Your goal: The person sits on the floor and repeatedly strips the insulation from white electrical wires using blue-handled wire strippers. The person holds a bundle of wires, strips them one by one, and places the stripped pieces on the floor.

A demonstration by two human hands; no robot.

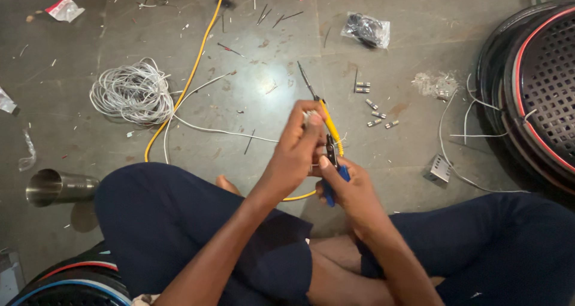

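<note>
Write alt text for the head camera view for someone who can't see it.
A person sitting cross-legged on a grey floor holds a cable end in the left hand while the right hand grips blue-handled pliers against it. A coil of white cable, a yellow cable, small connectors and a steel cup lie around them.

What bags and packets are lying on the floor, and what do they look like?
Red and white packet: top left corner, small, crumpled.
Clear bag: top, right of middle, holds dark parts.
Clear wrapper: right, near the black basket, crinkled.
Clear plastic scrap: left edge, above the steel cup, thin and twisted.
No signs or screens.
</note>
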